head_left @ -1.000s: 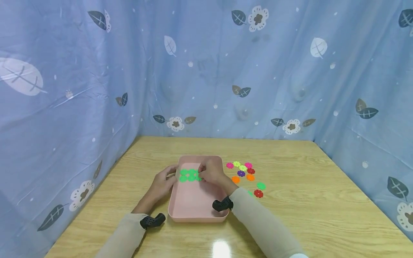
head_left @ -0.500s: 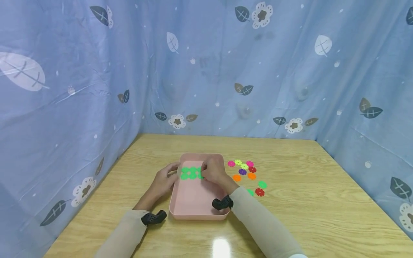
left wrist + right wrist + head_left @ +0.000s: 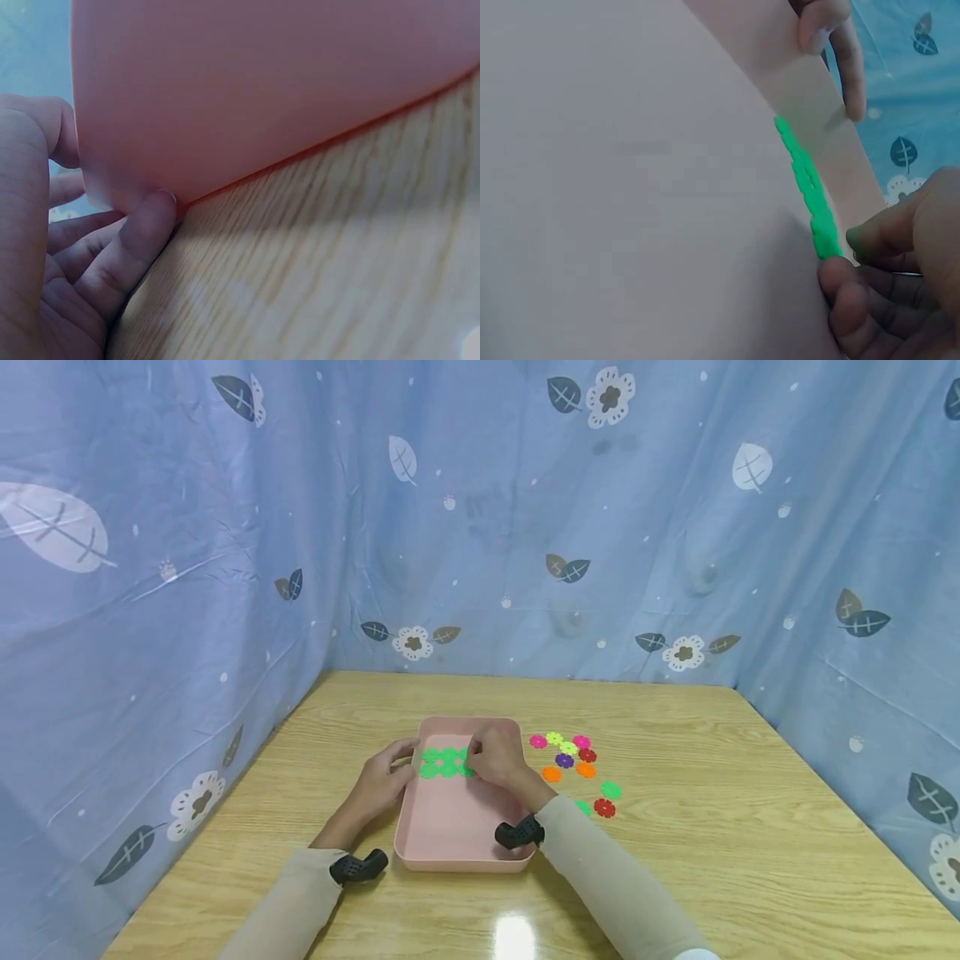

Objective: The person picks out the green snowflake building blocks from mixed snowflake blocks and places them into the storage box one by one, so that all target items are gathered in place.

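Note:
A pink tray [image 3: 457,827] stands on the table, with several green flower-shaped discs [image 3: 447,769] lying in two rows near its far end. My left hand [image 3: 382,779] holds the tray's left side; in the left wrist view its thumb [image 3: 154,217] presses low on the outer wall. Inside the tray, my right hand [image 3: 495,758] pinches the green disc at the right end of the rows. The right wrist view shows the fingertips [image 3: 838,277] against that green piece [image 3: 823,232], partly covering it.
Right of the tray lie loose flower discs: orange [image 3: 551,774], purple [image 3: 564,761], red [image 3: 604,807], pink [image 3: 537,742], yellow [image 3: 554,738] and green [image 3: 611,790]. A blue patterned curtain [image 3: 480,527] encloses the wooden table [image 3: 735,827] behind and at the sides.
The head view has shifted slightly. My right hand stays at the right end of the green rows with only a slight shift, and my left hand keeps its place on the tray.

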Available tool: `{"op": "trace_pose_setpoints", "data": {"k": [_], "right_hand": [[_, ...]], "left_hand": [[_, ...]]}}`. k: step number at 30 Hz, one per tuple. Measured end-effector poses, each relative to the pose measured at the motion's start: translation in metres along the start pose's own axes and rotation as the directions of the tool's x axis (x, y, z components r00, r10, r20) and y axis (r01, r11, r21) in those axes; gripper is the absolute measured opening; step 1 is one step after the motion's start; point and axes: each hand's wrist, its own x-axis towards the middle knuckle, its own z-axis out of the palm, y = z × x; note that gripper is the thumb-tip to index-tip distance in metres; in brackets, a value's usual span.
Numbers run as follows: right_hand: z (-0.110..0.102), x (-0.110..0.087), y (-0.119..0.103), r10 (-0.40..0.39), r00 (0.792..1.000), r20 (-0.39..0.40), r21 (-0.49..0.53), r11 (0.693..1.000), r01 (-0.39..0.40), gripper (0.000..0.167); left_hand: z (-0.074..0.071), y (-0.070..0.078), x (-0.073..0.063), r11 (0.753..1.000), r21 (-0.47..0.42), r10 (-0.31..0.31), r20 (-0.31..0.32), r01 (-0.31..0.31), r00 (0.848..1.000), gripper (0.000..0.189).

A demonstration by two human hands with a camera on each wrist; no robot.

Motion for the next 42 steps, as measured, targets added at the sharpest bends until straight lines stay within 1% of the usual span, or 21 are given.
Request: {"op": "trace_pose_setpoints", "data": {"k": [2, 5, 8, 11, 12, 14, 16, 21, 28, 32, 35, 39, 42], "right_hand": [[-0.001, -0.002, 0.000, -0.012, 1.000, 0.013, 0.004, 1.000, 0.012, 0.018], [-0.009, -0.005, -0.003, -0.056, 0.998, 0.025, -0.019, 0.998, 0.056, 0.017], [-0.023, -0.009, -0.008, -0.074, 0.997, 0.029, 0.031, 0.997, 0.073, 0.013], [-0.042, -0.015, -0.014, -0.052, 0.999, 0.016, 0.145, 0.988, 0.049, 0.007], [-0.048, -0.017, -0.014, -0.044, 0.999, 0.002, 0.167, 0.985, 0.043, 0.006], [-0.061, -0.023, -0.013, -0.026, 0.999, -0.032, 0.201, 0.979, 0.032, 0.007], [-0.071, -0.028, -0.008, -0.004, 0.998, -0.067, 0.206, 0.978, 0.018, 0.008], [-0.089, -0.039, 0.010, 0.035, 0.993, -0.116, 0.186, 0.983, -0.013, 0.007], [-0.108, -0.057, 0.034, 0.073, 0.990, -0.119, 0.132, 0.990, -0.057, 0.009], [-0.119, -0.066, 0.049, 0.075, 0.990, -0.120, 0.069, 0.995, -0.067, 0.007], [-0.128, -0.072, 0.061, 0.071, 0.993, -0.090, 0.011, 0.997, -0.070, 0.007], [-0.142, -0.077, 0.074, 0.050, 0.999, -0.002, -0.077, 0.996, -0.050, 0.009], [-0.152, -0.081, 0.081, 0.020, 0.997, 0.073, -0.142, 0.990, -0.010, 0.011]], "left_hand": [[0.001, -0.001, -0.001, 1.000, -0.006, -0.007, 0.009, 0.007, 1.000, 0.053], [0.001, -0.001, -0.002, 1.000, -0.003, -0.016, 0.019, 0.016, 1.000, 0.053], [0.001, 0.001, -0.003, 1.000, 0.003, -0.025, 0.016, 0.024, 1.000, 0.054], [-0.001, 0.003, -0.001, 1.000, 0.016, -0.019, 0.008, 0.019, 1.000, 0.054], [-0.002, 0.004, 0.000, 1.000, 0.017, -0.016, 0.008, 0.016, 1.000, 0.054], [-0.004, 0.005, 0.003, 1.000, 0.018, -0.008, 0.009, 0.008, 1.000, 0.053], [-0.005, 0.005, 0.005, 1.000, 0.012, -0.003, 0.012, 0.003, 1.000, 0.053], [-0.006, 0.001, 0.006, 1.000, -0.010, -0.009, 0.012, 0.009, 1.000, 0.053], [-0.001, -0.001, 0.003, 1.000, -0.020, -0.023, 0.009, 0.023, 1.000, 0.052], [0.000, 0.000, 0.003, 1.000, -0.009, -0.003, -0.002, 0.003, 1.000, 0.052], [0.001, 0.001, 0.004, 1.000, -0.006, 0.008, 0.000, -0.008, 1.000, 0.052], [0.001, 0.000, 0.003, 1.000, -0.007, 0.001, 0.009, -0.001, 1.000, 0.052], [0.000, -0.002, 0.001, 1.000, -0.003, 0.001, 0.000, -0.001, 1.000, 0.052]]}}
